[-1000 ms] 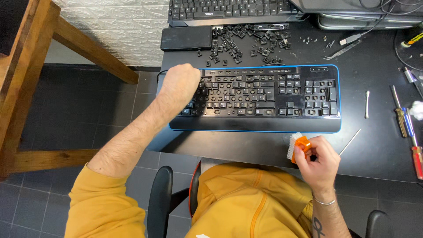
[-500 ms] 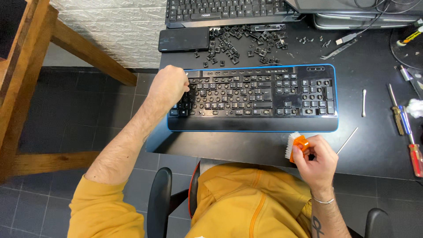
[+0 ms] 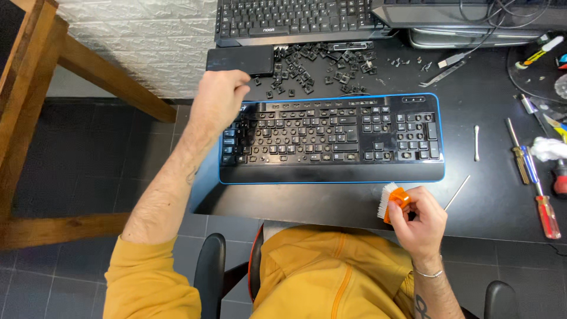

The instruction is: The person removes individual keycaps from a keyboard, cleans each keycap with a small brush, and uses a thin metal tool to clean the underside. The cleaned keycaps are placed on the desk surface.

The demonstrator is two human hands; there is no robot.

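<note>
Presently left hand (image 3: 220, 94), fingers curled shut, hovers over the top-left corner of the keyboard (image 3: 331, 139), its long axis left-right; right hand (image 3: 416, 218) below its near edge grips the brush (image 3: 394, 202).

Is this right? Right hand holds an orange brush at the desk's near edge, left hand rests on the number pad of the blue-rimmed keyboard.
Not quite. The head view shows the left hand over the top-left corner of the blue-rimmed keyboard, at the opposite end from the number pad. The rest holds: the right hand holds the orange brush at the desk's near edge.
</note>
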